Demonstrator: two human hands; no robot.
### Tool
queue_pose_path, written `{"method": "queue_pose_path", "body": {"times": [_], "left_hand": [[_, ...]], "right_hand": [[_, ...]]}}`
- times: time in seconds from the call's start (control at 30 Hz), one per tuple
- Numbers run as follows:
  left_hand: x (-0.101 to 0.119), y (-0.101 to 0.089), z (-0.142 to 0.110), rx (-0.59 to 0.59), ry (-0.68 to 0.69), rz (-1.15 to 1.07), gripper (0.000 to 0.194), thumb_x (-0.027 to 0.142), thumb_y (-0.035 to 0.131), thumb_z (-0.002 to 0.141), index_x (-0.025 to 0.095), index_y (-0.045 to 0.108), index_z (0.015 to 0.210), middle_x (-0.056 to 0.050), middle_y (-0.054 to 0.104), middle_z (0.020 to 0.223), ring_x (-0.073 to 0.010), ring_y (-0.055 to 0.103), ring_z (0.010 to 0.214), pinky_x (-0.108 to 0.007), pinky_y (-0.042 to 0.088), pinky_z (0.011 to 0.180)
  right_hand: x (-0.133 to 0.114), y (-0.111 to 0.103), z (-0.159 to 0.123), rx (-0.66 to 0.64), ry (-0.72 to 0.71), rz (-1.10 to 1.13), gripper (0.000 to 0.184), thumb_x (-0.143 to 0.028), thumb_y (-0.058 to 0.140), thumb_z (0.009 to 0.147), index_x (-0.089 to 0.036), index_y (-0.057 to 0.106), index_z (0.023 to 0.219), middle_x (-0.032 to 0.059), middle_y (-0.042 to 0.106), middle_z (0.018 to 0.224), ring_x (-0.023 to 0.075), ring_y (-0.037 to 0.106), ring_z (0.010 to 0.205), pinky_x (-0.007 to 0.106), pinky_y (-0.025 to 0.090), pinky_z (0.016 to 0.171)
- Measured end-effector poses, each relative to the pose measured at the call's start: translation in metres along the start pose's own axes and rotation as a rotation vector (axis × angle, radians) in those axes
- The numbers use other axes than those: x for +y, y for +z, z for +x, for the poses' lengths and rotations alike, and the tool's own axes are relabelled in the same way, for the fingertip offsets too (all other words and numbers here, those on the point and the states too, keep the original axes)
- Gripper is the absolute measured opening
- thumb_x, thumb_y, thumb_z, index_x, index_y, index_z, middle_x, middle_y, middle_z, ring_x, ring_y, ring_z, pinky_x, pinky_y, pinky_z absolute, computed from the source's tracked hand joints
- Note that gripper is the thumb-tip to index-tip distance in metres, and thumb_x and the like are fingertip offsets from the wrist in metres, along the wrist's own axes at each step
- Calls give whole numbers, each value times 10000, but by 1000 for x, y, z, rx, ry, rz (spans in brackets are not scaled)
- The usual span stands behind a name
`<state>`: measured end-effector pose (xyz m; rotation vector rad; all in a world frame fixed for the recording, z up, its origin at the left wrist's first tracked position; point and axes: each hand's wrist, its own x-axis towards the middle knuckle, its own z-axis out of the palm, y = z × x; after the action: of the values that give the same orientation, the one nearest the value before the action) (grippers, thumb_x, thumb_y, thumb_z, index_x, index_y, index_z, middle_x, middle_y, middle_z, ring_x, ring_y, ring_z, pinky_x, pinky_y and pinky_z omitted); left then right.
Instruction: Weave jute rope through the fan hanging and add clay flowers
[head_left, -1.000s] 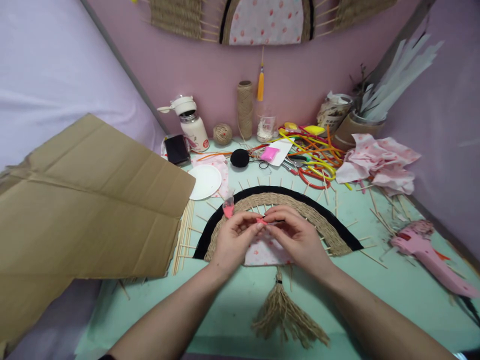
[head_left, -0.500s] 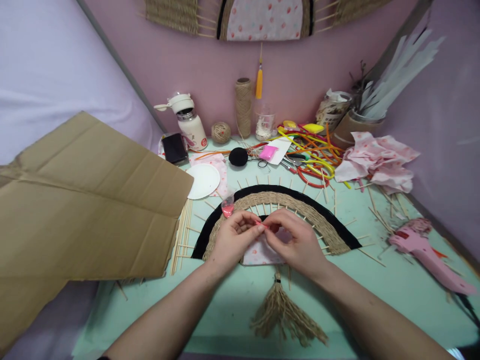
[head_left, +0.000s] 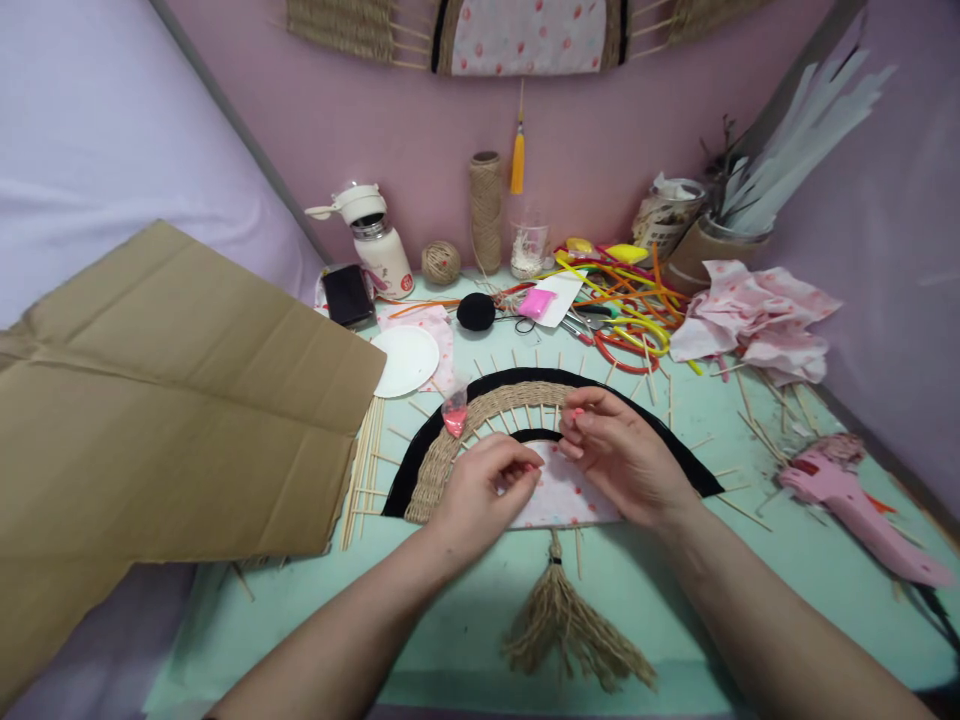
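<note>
My left hand is closed in a pinch, with a small coral-pink lump showing at its fingertips. Another bit of the same colour, a coral-pink piece, sits between the thumb and fingers of my right hand. Both hands hover over a half-round woven fan piece with a black border, a straw-coloured band and thin sticks radiating outward. Its centre is strawberry-print fabric, partly hidden by my hands. A clear bag with coral-pink material lies on the band's left side. A jute tassel hangs below.
A cardboard sheet covers the left. Behind lie a white round plate, a black yarn ball, a pink packet and scissors. On the right are crumpled fabric and a pink glue gun.
My hands were together over the fabric centre with coral-pink material between them. They have come apart: my right hand moved up and right, each hand now with a bit of it.
</note>
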<state>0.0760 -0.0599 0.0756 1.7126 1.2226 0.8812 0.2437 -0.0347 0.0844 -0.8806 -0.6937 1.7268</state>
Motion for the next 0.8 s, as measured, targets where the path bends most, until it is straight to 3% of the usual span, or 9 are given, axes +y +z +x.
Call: {"method": "queue_pose_path", "body": {"times": [0.1,0.2,0.37,0.47,0.57,0.67,0.8], "left_hand": [[-4,5,-3,-140,118,287,93,212,572,830,188,662,833,-48,609,824,-170,547,794,-303,432,727],[-7,7,-3,-200,156,456,164,285,557,851,190,686,814,-67,600,821,-197,533,795,-338,427,735],[-6,5,-4,-160,215,371,255,409,584,820,206,709,908,-88,606,847,-229,542,821,-365,426,746],[-1,1,-6,-91,191,199,243,371,566,838,214,688,977,-90,617,900,-222,554,858,-356,425,775],[3,0,-7,43,50,-56,216,350,544,857,207,662,967,-83,622,924,-209,570,874,-338,436,779],[9,2,-5,133,-140,-555,251,393,545,856,205,621,1003,-81,629,1008,-208,597,946,-352,453,849],[24,4,5,79,-365,-1219,470,550,437,868,186,573,1134,-120,550,1280,-220,488,1221,-350,365,1029]], "right_hand": [[3,-1,0,-3,69,-63,204,-263,739,683,-201,647,854,-23,531,694,76,450,599,213,382,549],[8,-1,-1,-13,80,-109,217,-315,748,682,-188,638,820,-23,529,673,81,450,581,222,391,540],[7,0,1,-47,39,-118,241,-391,673,757,-183,551,744,-23,479,655,91,428,560,235,383,512],[7,1,1,-48,8,-133,277,-438,610,802,-187,516,729,-19,470,645,99,430,553,241,385,504],[10,1,-2,-56,-108,-246,314,-463,522,862,-185,521,715,-13,478,634,105,446,561,240,390,508],[12,2,-8,-46,-270,-490,237,-384,531,879,-192,577,750,-7,533,670,112,496,605,246,424,559],[13,8,-17,-122,-553,-707,70,-236,598,839,-228,644,891,25,650,861,167,597,824,321,482,751]]}}
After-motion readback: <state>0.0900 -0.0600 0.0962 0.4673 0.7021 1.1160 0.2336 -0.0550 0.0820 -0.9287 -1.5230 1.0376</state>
